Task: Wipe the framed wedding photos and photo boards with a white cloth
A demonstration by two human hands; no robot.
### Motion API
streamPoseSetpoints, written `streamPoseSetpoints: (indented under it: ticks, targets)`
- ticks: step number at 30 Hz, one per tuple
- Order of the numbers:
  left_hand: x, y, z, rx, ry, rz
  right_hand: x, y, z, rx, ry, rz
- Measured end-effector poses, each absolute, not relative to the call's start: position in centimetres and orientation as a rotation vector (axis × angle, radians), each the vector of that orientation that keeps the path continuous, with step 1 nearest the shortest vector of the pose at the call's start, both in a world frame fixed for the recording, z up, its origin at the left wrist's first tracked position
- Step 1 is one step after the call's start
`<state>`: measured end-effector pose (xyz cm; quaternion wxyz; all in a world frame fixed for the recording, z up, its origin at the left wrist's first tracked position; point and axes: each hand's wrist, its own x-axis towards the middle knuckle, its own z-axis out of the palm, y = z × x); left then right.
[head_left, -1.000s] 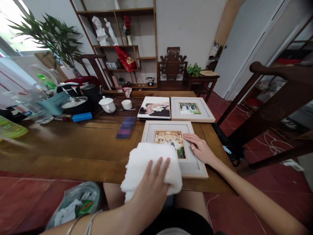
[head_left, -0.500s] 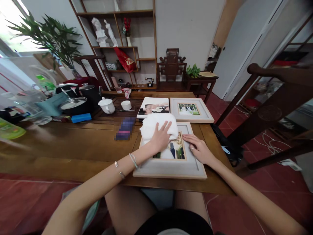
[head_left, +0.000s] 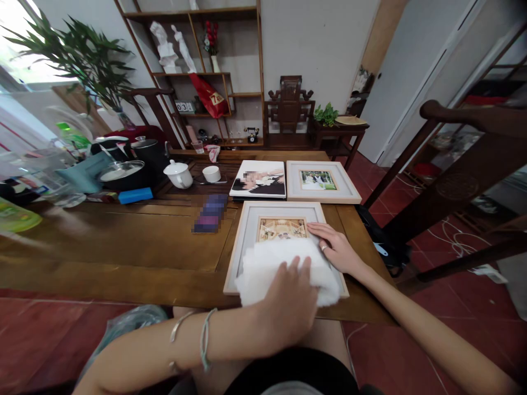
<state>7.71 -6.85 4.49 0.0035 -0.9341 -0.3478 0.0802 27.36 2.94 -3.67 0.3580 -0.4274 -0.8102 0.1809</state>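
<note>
A light wood picture frame point(head_left: 233, 272) lies flat near the table's front edge, with a photo point(head_left: 284, 227) in its middle. Across its near half lies a folded white towel point(head_left: 263, 263), covering the photo's lower part. My left hand point(head_left: 294, 304) presses down on the towel from above, fingers bent over it and thumb hidden. Stretched out flat, my right hand point(head_left: 335, 247) rests on the frame's right side, fingertips at the photo's right edge; it holds nothing.
Behind the frame lie a photo album point(head_left: 259, 181) and a second picture frame point(head_left: 356, 195). To the left on the wooden table point(head_left: 164, 236) are a blurred dark phone-like thing point(head_left: 209, 214), a white lidded cup point(head_left: 178, 174), a small white bowl point(head_left: 211, 174) and a blue block point(head_left: 135, 196).
My left hand has drawn the towel from the frame's far side to its near edge, uncovering the photo's upper part. My right hand has stayed in place.
</note>
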Motion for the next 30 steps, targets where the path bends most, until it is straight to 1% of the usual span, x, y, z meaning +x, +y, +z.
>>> streamPoseSetpoints:
  ticks: [4, 8, 11, 14, 18, 20, 26, 30]
  targets:
    - [7.2, -0.7, 3.0, -2.738, -1.335, 0.310, 27.3, 3.0, -3.7, -1.084, -2.084, 0.468]
    - [6.6, 2.9, 2.7, -2.722, -1.210, 0.161, 27.3, 3.0, -3.7, -1.063, -2.072, 0.466]
    - [7.2, 1.9, 3.5, -2.776, -1.185, 0.250, 27.4, 3.0, -3.6, -1.060, -2.085, 0.459]
    - [8.2, -1.7, 4.9, -2.875, -1.132, 0.317, 27.4, 3.0, -3.5, -1.065, -2.094, 0.479]
    - [9.4, -6.5, 6.4, -3.033, -0.882, 0.312, 27.4, 3.0, -3.7, -1.078, -2.078, 0.503]
    - [9.7, -7.6, 6.4, -3.053, -0.842, 0.289, 27.5, 3.1, -3.9, -1.071, -2.067, 0.513]
    - [8.8, -6.0, 5.3, -3.012, -0.933, 0.227, 27.4, 3.1, -3.7, -1.067, -2.055, 0.528]
    - [7.2, -2.8, 6.9, -2.928, -1.154, 0.226, 27.3, 3.0, -3.5, -1.056, -2.073, 0.515]
